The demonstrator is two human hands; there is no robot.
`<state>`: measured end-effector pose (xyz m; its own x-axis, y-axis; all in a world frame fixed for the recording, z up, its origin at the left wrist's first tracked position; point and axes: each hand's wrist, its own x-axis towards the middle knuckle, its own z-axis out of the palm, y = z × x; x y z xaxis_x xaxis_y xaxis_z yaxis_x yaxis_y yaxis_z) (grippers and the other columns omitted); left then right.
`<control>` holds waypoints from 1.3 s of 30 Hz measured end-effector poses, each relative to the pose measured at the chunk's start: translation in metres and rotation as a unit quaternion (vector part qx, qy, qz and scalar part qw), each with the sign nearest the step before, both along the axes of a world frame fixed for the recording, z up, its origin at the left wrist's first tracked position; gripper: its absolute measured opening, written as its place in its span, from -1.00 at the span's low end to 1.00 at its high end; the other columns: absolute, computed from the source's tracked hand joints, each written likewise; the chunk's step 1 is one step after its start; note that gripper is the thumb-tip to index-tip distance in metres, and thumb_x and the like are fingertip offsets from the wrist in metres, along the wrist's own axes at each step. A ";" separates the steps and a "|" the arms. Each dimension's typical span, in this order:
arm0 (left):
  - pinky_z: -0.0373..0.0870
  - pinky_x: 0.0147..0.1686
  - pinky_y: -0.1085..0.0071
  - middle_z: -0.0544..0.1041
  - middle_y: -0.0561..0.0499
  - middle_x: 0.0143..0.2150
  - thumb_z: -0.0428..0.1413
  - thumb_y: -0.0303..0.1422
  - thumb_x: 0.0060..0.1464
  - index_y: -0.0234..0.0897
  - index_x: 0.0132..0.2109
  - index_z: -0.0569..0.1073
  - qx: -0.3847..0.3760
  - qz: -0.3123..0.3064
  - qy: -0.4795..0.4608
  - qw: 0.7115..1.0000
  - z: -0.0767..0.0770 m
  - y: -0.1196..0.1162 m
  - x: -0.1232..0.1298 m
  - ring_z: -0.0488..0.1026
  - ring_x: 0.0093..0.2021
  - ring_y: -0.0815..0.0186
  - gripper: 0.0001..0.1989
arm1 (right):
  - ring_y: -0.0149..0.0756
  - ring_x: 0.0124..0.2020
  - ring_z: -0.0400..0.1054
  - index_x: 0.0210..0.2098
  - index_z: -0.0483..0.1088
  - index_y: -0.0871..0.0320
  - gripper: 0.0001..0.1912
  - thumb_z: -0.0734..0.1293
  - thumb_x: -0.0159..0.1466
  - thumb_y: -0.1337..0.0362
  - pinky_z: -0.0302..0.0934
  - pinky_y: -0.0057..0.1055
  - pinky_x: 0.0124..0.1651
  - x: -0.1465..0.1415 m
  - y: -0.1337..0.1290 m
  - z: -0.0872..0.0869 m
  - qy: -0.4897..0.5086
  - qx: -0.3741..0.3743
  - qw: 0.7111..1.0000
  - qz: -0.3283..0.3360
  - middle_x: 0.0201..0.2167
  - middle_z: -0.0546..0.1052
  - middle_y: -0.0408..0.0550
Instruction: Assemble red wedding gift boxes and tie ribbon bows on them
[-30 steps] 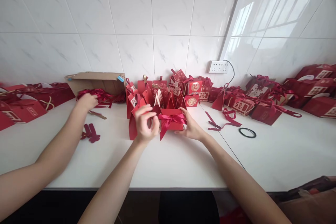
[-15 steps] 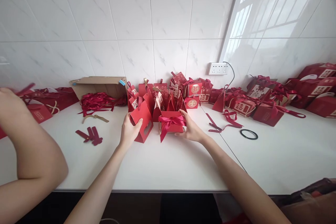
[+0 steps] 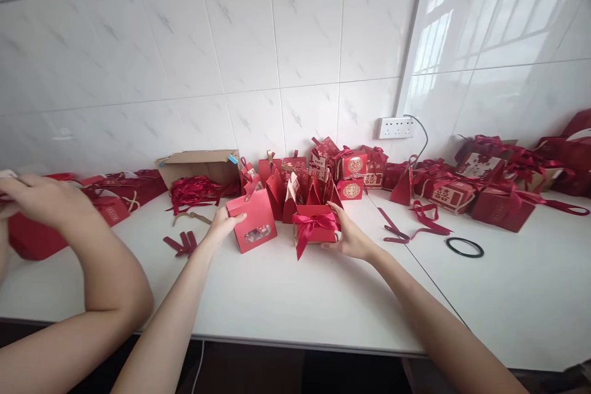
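Observation:
My left hand (image 3: pixel 222 226) grips the left side of a red gift box (image 3: pixel 253 212) with a small clear window low on its front. That box leans a little and has a ribbon loop at its top. To its right sits a red box with a pink ribbon bow (image 3: pixel 316 225), and my right hand (image 3: pixel 347 235) is closed around its right side. Behind both boxes stand several peaked red boxes (image 3: pixel 276 192) in a close group, partly hidden by the ones I hold.
A cardboard box (image 3: pixel 198 163) with red ribbons (image 3: pixel 196 191) stands back left. Cut strips (image 3: pixel 182 242), a loose ribbon (image 3: pixel 427 219) and a black ring (image 3: pixel 464 247) lie on the white table (image 3: pixel 295 301). More red boxes (image 3: pixel 501 203) line the wall. Another person's arm (image 3: pixel 111 258) reaches in at left.
The windowed box in my left hand has moved left, away from the bow box, and turned so its front faces me. My view has shifted left. The other person's hand has come into view.

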<state>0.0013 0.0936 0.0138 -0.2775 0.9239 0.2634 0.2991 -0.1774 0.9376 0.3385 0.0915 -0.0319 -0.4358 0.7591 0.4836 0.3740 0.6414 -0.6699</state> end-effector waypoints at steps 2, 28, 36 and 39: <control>0.40 -0.07 0.13 0.58 -0.19 -0.17 0.33 -0.20 -0.47 -0.34 -0.26 0.48 -0.008 -0.016 -0.003 1.000 0.005 0.001 -0.002 0.51 -0.14 0.03 -0.48 | 0.06 0.26 0.05 0.28 -0.21 0.12 0.02 0.45 -0.01 0.24 0.02 0.06 0.23 0.000 0.000 0.000 -0.001 0.003 1.000 0.001 0.22 0.12 0.24; 0.32 -0.26 0.38 0.54 -0.02 -0.31 0.12 -0.37 -0.11 -0.22 -0.33 0.50 0.051 -0.024 0.200 0.978 0.070 0.013 0.015 0.45 -0.28 0.24 -0.88 | 0.04 0.17 0.20 0.28 -0.21 0.03 -0.07 0.38 0.07 0.11 0.20 0.01 0.12 0.000 0.002 -0.011 -0.021 0.016 0.999 -0.021 0.18 0.21 0.17; 0.09 -0.55 0.42 0.25 0.13 -0.71 0.14 -0.25 -0.11 -0.26 -0.67 0.24 -0.027 -0.089 0.247 0.965 0.074 0.017 0.019 0.17 -0.67 0.40 -0.67 | 0.04 0.18 0.18 0.25 -0.22 0.02 -0.09 0.36 0.07 0.09 0.18 0.02 0.14 -0.001 0.002 -0.009 -0.030 -0.012 0.999 -0.028 0.18 0.19 0.16; 0.08 -0.54 0.44 0.31 0.12 -0.65 0.11 -0.24 -0.08 -0.26 -0.61 0.25 -0.027 -0.088 0.245 0.965 0.072 0.017 0.019 0.21 -0.63 0.41 -0.71 | 0.03 0.20 0.15 0.25 -0.23 0.04 -0.10 0.35 0.08 0.09 0.16 0.01 0.16 -0.001 0.000 -0.007 -0.033 -0.017 0.999 -0.027 0.19 0.17 0.17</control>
<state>0.0202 0.1103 0.0861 0.0315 0.9617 0.2724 0.6792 -0.2205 0.7000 0.3375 0.0916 -0.0390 -0.4234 0.7979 0.4290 0.4511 0.5963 -0.6640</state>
